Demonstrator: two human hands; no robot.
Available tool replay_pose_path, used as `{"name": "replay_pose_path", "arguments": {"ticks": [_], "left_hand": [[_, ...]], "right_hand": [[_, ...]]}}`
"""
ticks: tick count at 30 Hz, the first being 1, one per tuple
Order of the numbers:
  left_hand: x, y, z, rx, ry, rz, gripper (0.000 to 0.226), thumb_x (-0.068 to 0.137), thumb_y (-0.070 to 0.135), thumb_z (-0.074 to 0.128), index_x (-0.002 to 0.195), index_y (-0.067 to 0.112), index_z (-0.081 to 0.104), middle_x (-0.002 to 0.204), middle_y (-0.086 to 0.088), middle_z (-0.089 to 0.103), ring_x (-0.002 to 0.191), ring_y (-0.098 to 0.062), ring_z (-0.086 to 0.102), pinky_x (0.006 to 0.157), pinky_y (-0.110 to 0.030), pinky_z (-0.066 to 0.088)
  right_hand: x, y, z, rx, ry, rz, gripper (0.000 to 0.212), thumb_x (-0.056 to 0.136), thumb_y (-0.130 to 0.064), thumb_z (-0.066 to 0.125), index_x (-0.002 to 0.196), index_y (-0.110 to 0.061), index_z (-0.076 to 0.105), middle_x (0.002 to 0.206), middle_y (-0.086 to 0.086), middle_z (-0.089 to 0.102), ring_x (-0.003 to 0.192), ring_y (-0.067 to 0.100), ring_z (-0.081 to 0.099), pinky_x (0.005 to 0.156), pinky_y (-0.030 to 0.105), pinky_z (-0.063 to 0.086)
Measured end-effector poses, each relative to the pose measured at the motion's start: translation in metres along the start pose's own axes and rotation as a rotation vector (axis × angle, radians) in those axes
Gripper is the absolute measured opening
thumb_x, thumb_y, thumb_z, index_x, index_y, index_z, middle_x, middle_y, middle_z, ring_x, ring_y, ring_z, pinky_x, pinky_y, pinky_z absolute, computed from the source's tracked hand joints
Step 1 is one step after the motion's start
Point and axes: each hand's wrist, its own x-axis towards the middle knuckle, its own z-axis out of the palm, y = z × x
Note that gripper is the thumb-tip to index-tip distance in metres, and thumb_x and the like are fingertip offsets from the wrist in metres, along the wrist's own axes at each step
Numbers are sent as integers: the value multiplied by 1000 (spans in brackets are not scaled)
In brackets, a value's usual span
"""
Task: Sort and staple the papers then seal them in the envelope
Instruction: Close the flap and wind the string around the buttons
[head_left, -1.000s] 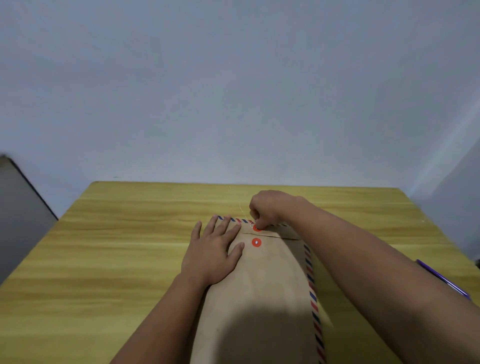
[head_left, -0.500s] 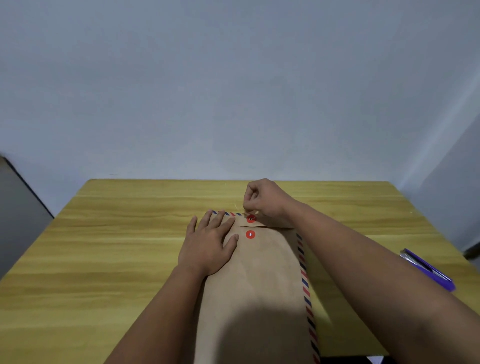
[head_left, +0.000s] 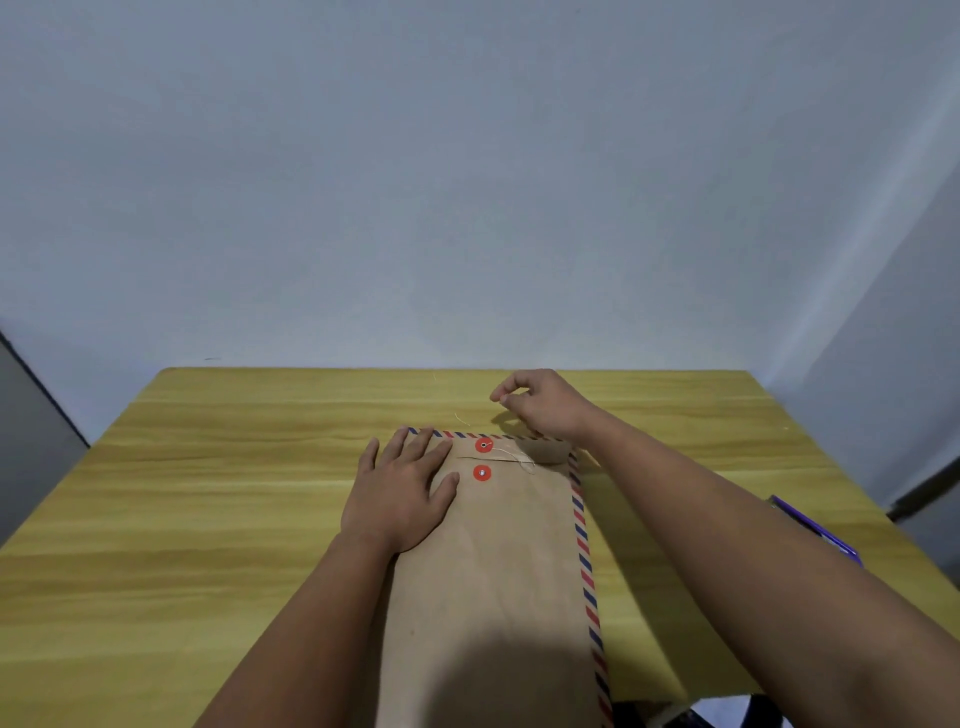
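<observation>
- Far left: a dark grey panel (head_left: 31, 415) past the edge of the yellow wood-grain counter (head_left: 208, 519); pale blue-grey wall (head_left: 467, 182) behind.
- Left of centre: left hand (head_left: 402, 488) pressed flat, palm down, fingers spread wide, on the upper left part of the envelope; holding nothing, thumb pointing towards the lower disc.
- Centre: brown paper envelope (head_left: 493, 582) lying lengthwise on the counter, running from the near edge away from the viewer, flap end at the far side; flap folded down and lying flat.
- Red-and-blue striped border (head_left: 584, 551) visible along the envelope's right edge and far edge.
- Two red closure discs, one just above the other: upper disc (head_left: 484, 445) on the flap, lower disc (head_left: 482, 473) on the body, with the flap's edge between them.
- Thin pale string (head_left: 511, 454) trailing loosely from the upper disc to the right across the flap; not wound around the lower disc.
- Right of centre: right hand (head_left: 540, 405) raised just beyond the envelope's far edge, thumb and forefinger pinched narrowly together; cannot tell whether the string's end sits in that pinch, too fine to see.
- Papers not visible anywhere.
- Far right: a purple object (head_left: 815, 530) on the counter near its right edge, partly hidden by the right forearm; likely the stapler, not certain.
</observation>
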Motion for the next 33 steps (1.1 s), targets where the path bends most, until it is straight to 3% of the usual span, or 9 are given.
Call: {"name": "replay_pose_path", "arguments": {"ticks": [3,5,9,17,20,23,27,30,33], "left_hand": [[0,1,0,-8,7,-3,71,93,68,14,157,42,30,169,12,19,158,-16,8,127,-50,4],[0,1,0,-16,17,1,73,91,69,13,157,41,32,169,11,21,158,-17,9,127,-50,5],[0,1,0,-21,24,-5,73,91,68,13,156,41,33,169,11,21,158,-17,10,127,-50,5],[0,0,1,-23,24,-6,71,93,67,15,156,40,33,169,10,22,158,-17,10,127,-49,5],[0,0,2,-16,25,-8,71,93,68,15,156,41,33,169,11,22,158,-16,10,127,-49,6],[1,0,1,-23,26,-8,74,90,68,12,156,42,33,169,11,22,158,-16,10,127,-49,6],[0,-1,2,-24,28,-7,70,93,67,16,156,41,34,169,11,22,158,-16,10,127,-49,6],[1,-1,3,-28,29,-3,69,94,67,17,156,40,34,169,10,23,158,-17,10,127,-50,6],[2,0,2,-27,29,-5,68,95,66,18,156,41,34,169,11,22,158,-16,10,127,-49,7]], "right_hand": [[-1,7,-10,-307,-132,-58,20,94,-32,74,97,-12,79,95,-2,75,75,6,65,68,24,50],[-7,9,-16,-526,-213,-48,24,85,-43,80,91,-20,80,95,-8,73,89,10,64,77,29,51],[-22,6,-14,-567,-139,-102,21,83,-38,81,95,-21,79,78,-14,59,71,3,53,59,25,40],[-26,16,21,-793,-83,-40,5,81,-21,68,81,-16,72,84,2,71,82,26,68,66,36,57],[-29,14,19,-822,-103,-5,14,79,-25,73,85,-12,71,88,5,71,84,27,68,69,38,59],[-31,11,11,-756,-135,60,24,80,-34,72,80,-11,66,83,4,67,79,26,64,64,34,51],[-39,0,-22,-438,-248,227,30,84,-31,67,65,-18,48,67,3,48,64,22,45,57,29,34],[-50,-14,-58,-118,-328,354,13,78,-22,67,71,-17,57,79,4,57,69,19,59,64,29,42],[-54,-17,-80,156,-282,328,10,76,-23,66,79,-15,61,95,6,63,81,19,66,74,37,42]]}}
